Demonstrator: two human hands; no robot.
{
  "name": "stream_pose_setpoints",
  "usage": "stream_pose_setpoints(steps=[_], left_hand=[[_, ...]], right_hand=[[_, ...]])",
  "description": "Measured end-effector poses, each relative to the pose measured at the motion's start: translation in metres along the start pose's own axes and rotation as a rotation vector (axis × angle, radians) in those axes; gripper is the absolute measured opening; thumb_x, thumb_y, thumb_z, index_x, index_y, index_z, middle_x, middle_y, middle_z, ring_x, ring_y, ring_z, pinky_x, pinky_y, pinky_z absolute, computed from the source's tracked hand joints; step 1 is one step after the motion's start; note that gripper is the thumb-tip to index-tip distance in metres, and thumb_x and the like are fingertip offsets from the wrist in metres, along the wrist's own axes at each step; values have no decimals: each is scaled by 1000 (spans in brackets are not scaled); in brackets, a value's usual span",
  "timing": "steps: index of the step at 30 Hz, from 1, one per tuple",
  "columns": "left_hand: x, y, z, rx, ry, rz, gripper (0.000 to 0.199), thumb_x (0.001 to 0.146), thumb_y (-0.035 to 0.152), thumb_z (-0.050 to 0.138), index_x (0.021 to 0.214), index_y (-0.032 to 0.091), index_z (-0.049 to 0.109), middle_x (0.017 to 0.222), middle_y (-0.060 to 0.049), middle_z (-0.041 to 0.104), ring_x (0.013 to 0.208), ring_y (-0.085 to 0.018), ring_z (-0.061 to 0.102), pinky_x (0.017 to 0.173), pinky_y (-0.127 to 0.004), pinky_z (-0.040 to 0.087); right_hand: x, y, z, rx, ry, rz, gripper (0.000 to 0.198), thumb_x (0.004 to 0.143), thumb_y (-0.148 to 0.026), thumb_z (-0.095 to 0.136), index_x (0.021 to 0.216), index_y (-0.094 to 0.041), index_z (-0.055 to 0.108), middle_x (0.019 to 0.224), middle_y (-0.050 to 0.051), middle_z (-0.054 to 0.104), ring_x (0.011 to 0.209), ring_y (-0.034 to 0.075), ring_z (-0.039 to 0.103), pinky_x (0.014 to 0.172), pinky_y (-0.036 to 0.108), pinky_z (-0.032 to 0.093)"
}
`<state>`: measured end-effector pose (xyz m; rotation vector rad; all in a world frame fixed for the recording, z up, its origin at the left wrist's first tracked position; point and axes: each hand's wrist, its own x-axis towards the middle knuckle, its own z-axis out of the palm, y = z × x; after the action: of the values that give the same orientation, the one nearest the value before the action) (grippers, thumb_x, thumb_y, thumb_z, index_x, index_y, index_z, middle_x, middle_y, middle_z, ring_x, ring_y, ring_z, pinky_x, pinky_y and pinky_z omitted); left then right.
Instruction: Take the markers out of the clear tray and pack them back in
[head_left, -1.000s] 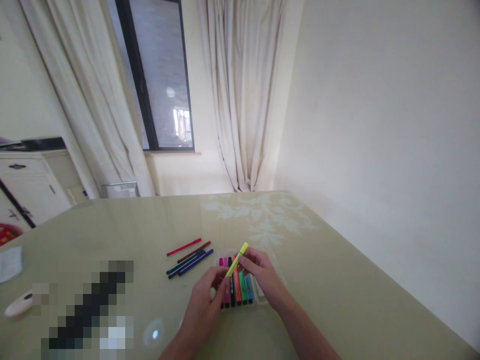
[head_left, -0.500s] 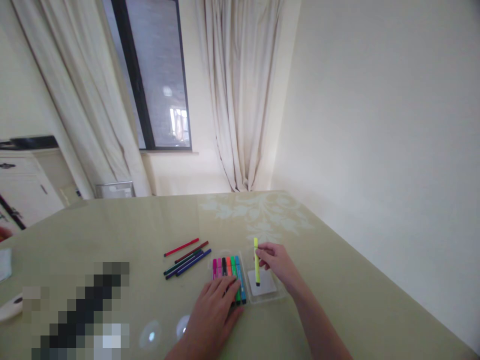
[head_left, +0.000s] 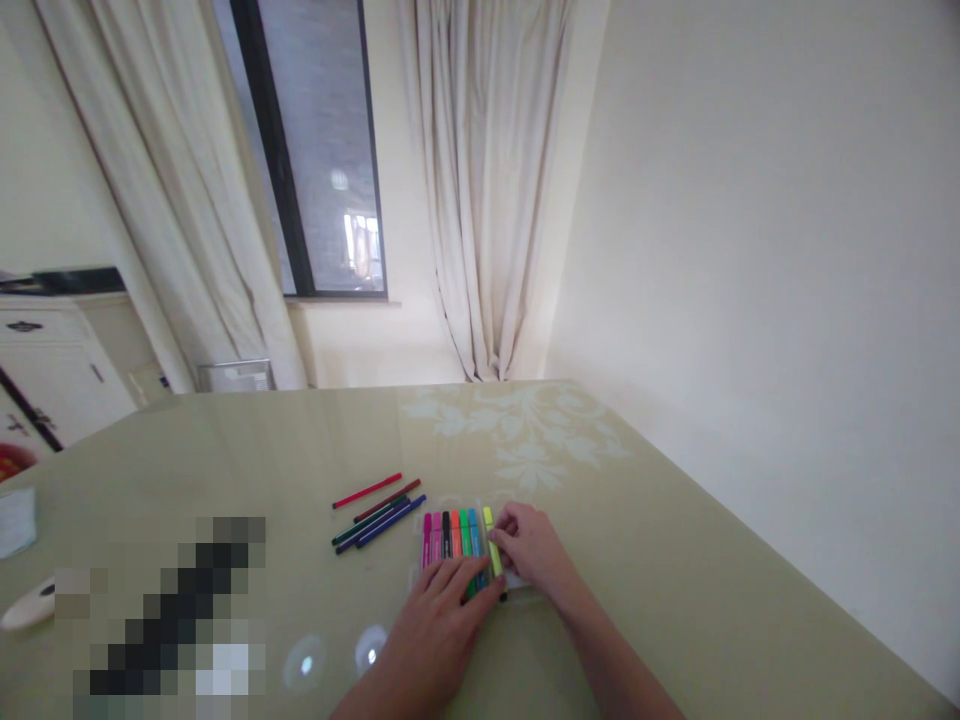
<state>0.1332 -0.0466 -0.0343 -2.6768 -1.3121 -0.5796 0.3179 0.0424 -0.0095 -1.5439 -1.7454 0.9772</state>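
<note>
My right hand [head_left: 526,545] pinches a yellow marker [head_left: 493,548], its dark end pointing toward me, at the right side of a row of markers. That row, pink to blue, lies side by side in a clear plastic case [head_left: 417,524]; an orange marker [head_left: 455,525] is near its middle. My left hand [head_left: 450,610] rests with fingers extended over the near ends of the row, hiding them. Its thumb reaches the lower part of the yellow marker. The open lid of the case, with a white card [head_left: 516,580], is mostly covered by my right hand.
Left of the case lie several loose markers, among them a red marker [head_left: 367,491] and a blue marker [head_left: 391,521]. A white rounded object [head_left: 28,606] and a pixelated dark patch are at the left. The glossy table [head_left: 697,590] runs close to the right wall.
My right hand has brought the yellow marker left and lower, from above the lid to beside the row. My left thumb has shifted right, up to that marker.
</note>
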Motion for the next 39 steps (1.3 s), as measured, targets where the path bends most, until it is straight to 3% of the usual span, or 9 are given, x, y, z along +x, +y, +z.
stream_pose_setpoints(steps=[4,7,12,16,21,26,30,35,39], left_hand=[[2,2,-4,-86,-9,-17,55,93,16,57,143,39,53,143,1,61,128,-24,58,109,-47,50],[4,-12,-11,-184,41,-79,42,100,27,52,142,34,55,139,-2,65,123,-22,60,107,-42,51],[0,-60,-24,14,142,-518,33,103,22,39,119,19,68,119,-11,70,111,-27,61,98,-46,50],[-12,-86,-28,196,49,-707,28,99,23,45,115,15,67,115,-13,68,108,-31,60,92,-46,48],[-10,-85,-31,143,42,-752,28,100,30,42,97,16,66,100,-12,69,101,-30,63,90,-43,47],[6,-51,-30,-348,229,-660,40,105,42,32,97,21,65,93,-8,71,89,-25,67,81,-37,51],[14,-20,-27,-626,237,-559,40,104,49,36,98,22,66,94,-7,72,85,-24,67,79,-35,52],[14,-12,-27,-745,257,-559,43,102,54,41,100,22,69,98,-9,74,89,-25,68,82,-35,54],[12,-14,-27,-769,222,-554,43,99,56,48,112,21,69,96,-7,75,80,-23,68,74,-33,54]], right_hand=[[1,6,1,11,12,-14,15,79,-15,68,68,-20,60,54,-4,62,42,11,55,46,22,40],[3,9,-1,38,25,-41,13,79,-21,70,68,-20,64,58,-2,65,45,11,55,49,23,40],[4,2,-5,0,107,-125,18,85,-28,63,69,-20,66,61,1,67,56,15,59,57,26,40],[1,-5,-6,-33,111,-174,20,86,-30,62,70,-20,66,64,2,68,63,18,62,63,28,41],[-1,-6,-2,14,97,-189,20,87,-31,63,72,-19,67,65,2,68,63,18,63,63,28,42],[-9,-18,12,212,-30,-238,23,91,-40,63,83,-20,72,74,2,70,64,17,61,62,27,44],[-16,-31,17,450,-140,-251,30,89,-50,66,89,-20,72,80,1,69,67,16,61,61,26,45],[-17,-36,16,616,-177,-183,40,81,-57,74,84,-18,69,73,0,66,64,14,59,58,24,42],[-13,-32,18,704,-149,-121,47,75,-62,77,82,-17,64,69,0,67,61,14,63,54,23,40]])
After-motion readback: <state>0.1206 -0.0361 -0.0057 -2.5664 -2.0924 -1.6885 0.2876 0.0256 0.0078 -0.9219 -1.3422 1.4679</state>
